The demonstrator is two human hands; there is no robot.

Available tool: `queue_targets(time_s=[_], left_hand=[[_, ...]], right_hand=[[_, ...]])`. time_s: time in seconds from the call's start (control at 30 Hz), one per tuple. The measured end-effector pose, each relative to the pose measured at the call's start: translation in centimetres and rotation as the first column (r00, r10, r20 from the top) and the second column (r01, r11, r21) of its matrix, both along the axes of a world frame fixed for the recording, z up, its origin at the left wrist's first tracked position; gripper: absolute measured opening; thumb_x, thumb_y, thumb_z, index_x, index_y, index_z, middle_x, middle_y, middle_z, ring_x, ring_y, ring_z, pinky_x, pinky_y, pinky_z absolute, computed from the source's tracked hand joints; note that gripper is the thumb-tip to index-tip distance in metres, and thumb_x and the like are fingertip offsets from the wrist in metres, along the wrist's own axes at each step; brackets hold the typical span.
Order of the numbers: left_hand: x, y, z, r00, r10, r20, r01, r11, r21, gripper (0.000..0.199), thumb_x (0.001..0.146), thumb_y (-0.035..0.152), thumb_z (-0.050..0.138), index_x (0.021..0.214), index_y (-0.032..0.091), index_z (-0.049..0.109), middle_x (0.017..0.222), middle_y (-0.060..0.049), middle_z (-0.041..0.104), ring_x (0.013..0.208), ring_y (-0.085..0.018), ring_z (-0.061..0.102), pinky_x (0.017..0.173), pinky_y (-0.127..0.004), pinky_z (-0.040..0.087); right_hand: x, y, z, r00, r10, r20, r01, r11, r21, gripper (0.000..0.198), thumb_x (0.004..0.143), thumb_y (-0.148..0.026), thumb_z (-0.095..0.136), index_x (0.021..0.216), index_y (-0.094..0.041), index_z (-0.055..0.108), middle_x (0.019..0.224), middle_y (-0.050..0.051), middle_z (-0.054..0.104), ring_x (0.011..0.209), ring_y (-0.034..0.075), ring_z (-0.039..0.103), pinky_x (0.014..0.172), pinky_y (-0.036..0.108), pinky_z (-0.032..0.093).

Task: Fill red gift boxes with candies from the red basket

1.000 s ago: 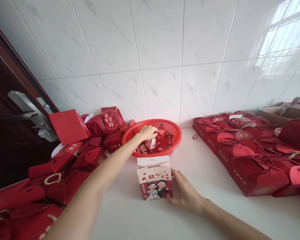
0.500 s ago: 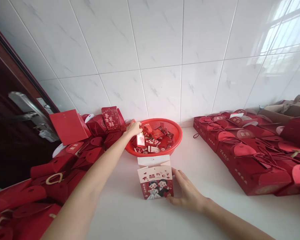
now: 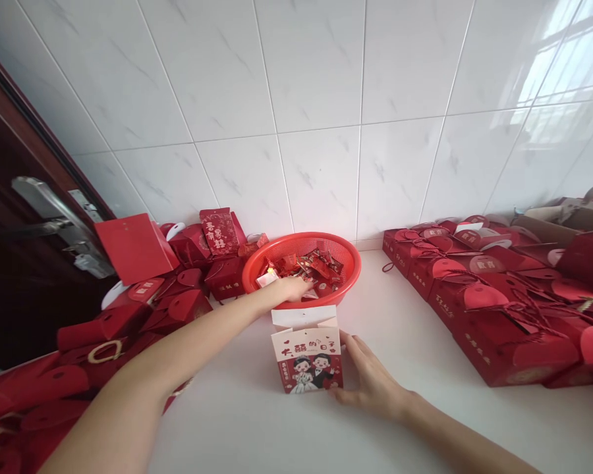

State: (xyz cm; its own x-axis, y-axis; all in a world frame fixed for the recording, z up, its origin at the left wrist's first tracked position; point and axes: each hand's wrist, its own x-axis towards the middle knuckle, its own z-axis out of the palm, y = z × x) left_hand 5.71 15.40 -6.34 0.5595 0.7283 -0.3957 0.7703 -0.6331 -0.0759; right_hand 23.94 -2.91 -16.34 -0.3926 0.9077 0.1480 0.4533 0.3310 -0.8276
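Note:
My left hand reaches down into a red plastic basket of small wrapped candies. Its fingertips are hidden among the wrappers, so I cannot tell whether they grip one. On the white table in front of the basket stands an upright red-and-white gift box printed with a bride and groom, its top flaps open. At the box's right side, my right hand steadies it, with the thumb low near the front corner and the fingers toward the back edge.
Red gift boxes with cord ties stand in rows on the right. More red boxes are heaped on the left, beside a dark door with a metal handle. A white tiled wall rises behind the basket.
My left hand has moved from the basket's left rim rightward and down into the candies. The right hand and the gift box have stayed in place.

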Motion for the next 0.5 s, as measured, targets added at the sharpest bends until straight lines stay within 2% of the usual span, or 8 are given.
queue_targets(time_s=[0.07, 0.2, 0.27, 0.37, 0.43, 0.5], left_hand=[[-0.4, 0.4, 0.1, 1.0, 0.002, -0.003, -0.002, 1.0, -0.002, 0.052, 0.071, 0.01, 0.066, 0.121, 0.022, 0.066, 0.125, -0.015, 0.069, 0.106, -0.034, 0.068, 0.078, -0.035, 0.054], [-1.4, 1.9, 0.9, 0.988, 0.018, 0.151, -0.015, 1.0, -0.017, 0.042, 0.067, 0.001, 0.058, 0.101, 0.02, 0.074, 0.102, -0.008, 0.076, 0.091, -0.025, 0.071, 0.074, -0.027, 0.052], [-2.1, 2.8, 1.5, 0.961, 0.086, 0.264, -0.089, 0.996, -0.002, 0.039, 0.069, 0.002, 0.055, 0.098, 0.02, 0.074, 0.097, -0.006, 0.076, 0.083, -0.021, 0.071, 0.07, -0.024, 0.05], [-3.1, 3.8, 2.7, 0.885, 0.212, 0.415, -0.21, 0.976, -0.053, 0.031, 0.074, 0.01, 0.055, 0.097, 0.019, 0.073, 0.092, -0.004, 0.075, 0.073, -0.017, 0.069, 0.062, -0.022, 0.049], [-3.6, 3.9, 3.4, 0.883, 0.224, 0.412, -0.206, 0.975, -0.088, 0.023, 0.076, 0.019, 0.059, 0.095, 0.019, 0.073, 0.09, -0.003, 0.075, 0.074, -0.017, 0.068, 0.062, -0.021, 0.049], [-3.8, 3.6, 3.5, 0.94, 0.194, 0.281, -0.161, 0.977, -0.136, 0.023, 0.073, 0.03, 0.068, 0.093, 0.02, 0.073, 0.085, -0.003, 0.075, 0.074, -0.018, 0.067, 0.063, -0.022, 0.048]], right_hand=[[0.0, 0.0, 0.1, 1.0, 0.004, 0.009, -0.004, 1.0, -0.001, 0.088, 0.071, -0.028, 0.071, 0.149, -0.014, 0.032, 0.137, 0.018, 0.053, 0.126, 0.034, 0.047, 0.109, 0.049, 0.039], [0.0, -0.1, 0.3, 1.0, 0.001, 0.016, -0.001, 1.0, 0.0, 0.086, 0.071, -0.028, 0.071, 0.148, -0.017, 0.033, 0.136, 0.017, 0.054, 0.125, 0.034, 0.048, 0.107, 0.049, 0.04], [0.0, -0.1, 0.3, 1.0, -0.003, 0.02, 0.003, 1.0, -0.002, 0.087, 0.071, -0.028, 0.072, 0.148, -0.017, 0.033, 0.137, 0.017, 0.054, 0.125, 0.034, 0.048, 0.108, 0.048, 0.04], [0.0, -0.1, 0.2, 1.0, -0.009, 0.026, 0.009, 1.0, 0.001, 0.088, 0.07, -0.028, 0.072, 0.149, -0.017, 0.033, 0.137, 0.017, 0.054, 0.126, 0.035, 0.049, 0.107, 0.048, 0.04], [0.0, -0.1, 0.1, 1.0, -0.01, 0.022, 0.01, 1.0, 0.009, 0.088, 0.071, -0.028, 0.072, 0.149, -0.018, 0.034, 0.135, 0.017, 0.054, 0.125, 0.034, 0.049, 0.106, 0.047, 0.042], [0.0, -0.1, 0.0, 1.0, -0.007, 0.019, 0.007, 1.0, 0.013, 0.087, 0.071, -0.029, 0.072, 0.149, -0.018, 0.034, 0.134, 0.017, 0.055, 0.123, 0.034, 0.05, 0.105, 0.047, 0.043]])
